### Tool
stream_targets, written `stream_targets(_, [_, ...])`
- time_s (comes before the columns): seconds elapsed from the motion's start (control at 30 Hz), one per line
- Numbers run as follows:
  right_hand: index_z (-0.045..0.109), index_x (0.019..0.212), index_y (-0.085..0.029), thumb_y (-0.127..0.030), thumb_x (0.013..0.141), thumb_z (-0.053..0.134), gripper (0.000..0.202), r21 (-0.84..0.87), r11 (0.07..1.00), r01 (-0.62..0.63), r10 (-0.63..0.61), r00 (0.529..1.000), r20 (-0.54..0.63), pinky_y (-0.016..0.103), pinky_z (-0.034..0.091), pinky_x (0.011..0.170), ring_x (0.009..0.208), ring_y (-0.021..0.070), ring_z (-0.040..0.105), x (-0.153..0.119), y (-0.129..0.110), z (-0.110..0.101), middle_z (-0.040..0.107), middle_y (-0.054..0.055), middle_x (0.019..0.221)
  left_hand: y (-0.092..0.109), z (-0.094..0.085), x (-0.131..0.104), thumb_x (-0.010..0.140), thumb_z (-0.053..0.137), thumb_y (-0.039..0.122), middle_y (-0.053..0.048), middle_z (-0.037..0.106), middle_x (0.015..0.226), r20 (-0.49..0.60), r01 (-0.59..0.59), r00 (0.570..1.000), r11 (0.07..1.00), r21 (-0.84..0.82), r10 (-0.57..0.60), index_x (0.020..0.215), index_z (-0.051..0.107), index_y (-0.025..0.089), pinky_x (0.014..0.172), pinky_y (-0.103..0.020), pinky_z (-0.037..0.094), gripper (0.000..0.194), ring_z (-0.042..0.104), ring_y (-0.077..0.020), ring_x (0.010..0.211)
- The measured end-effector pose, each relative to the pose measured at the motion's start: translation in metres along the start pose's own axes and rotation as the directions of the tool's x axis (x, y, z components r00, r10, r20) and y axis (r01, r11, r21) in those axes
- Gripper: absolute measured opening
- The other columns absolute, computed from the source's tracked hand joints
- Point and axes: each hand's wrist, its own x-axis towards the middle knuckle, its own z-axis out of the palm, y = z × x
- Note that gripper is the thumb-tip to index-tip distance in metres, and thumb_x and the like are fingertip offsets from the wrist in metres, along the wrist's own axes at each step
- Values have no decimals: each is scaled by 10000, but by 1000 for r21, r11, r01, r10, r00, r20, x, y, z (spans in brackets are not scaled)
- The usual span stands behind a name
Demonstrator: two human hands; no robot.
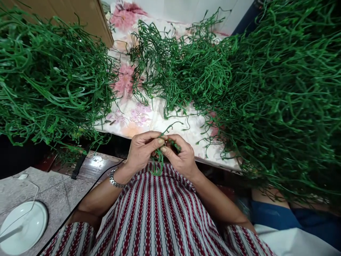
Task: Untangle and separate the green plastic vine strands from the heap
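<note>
Both hands meet in front of my striped top, just over the near edge of the table, and pinch a small green plastic plant stem piece (pixel 157 164). My left hand (pixel 142 149) has its thumb and forefinger closed on it, and a watch circles that wrist. Thumb and fingers of my right hand (pixel 181 154) grip the same piece from the other side. Curved strands hang below the fingers, and a thin tip pokes up above them. The exact spot where the fingertips meet is partly hidden.
A big heap of green plastic stems (pixel 53 81) lies left, a looser pile (pixel 186 67) in the middle, and a tall mass (pixel 287 89) right. Beneath is a floral tablecloth (pixel 138 113). A cardboard box (pixel 90 17) stands behind; a white round base (pixel 25 227) is low left.
</note>
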Motion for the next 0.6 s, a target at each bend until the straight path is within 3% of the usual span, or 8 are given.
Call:
stream_targets(0.13, [555, 926, -177, -270, 830, 568, 134, 55, 998, -30, 32, 998, -47, 214, 429, 607, 632, 92, 506, -2, 3, 5, 555, -12, 738, -2, 6, 2, 644, 757, 289, 2, 669, 670, -4, 83, 996, 992, -96, -83, 742, 734, 199, 448, -170, 410, 135, 541, -79, 532])
stream_targets(0.33, [508, 887, -176, -267, 848, 523, 100, -12, 998, -54, 55, 999, 4, 220, 414, 603, 634, 103, 492, -2, 5, -1, 535, -12, 716, -1, 10, 5, 639, 761, 264, 21, 567, 625, 57, 38, 998, 993, -109, -32, 705, 731, 187, 473, -154, 405, 106, 501, -59, 548])
stream_targets(0.6, [469, 868, -174, -204, 877, 439, 43, -212, 960, 183, -171, 983, 72, 277, 419, 702, 775, 151, 503, 6, 3, -13, 497, 36, 805, 8, 12, 7, 649, 753, 241, 22, 623, 638, 103, 63, 994, 984, -168, -46, 659, 669, 141, 423, -132, 388, 131, 469, -26, 450])
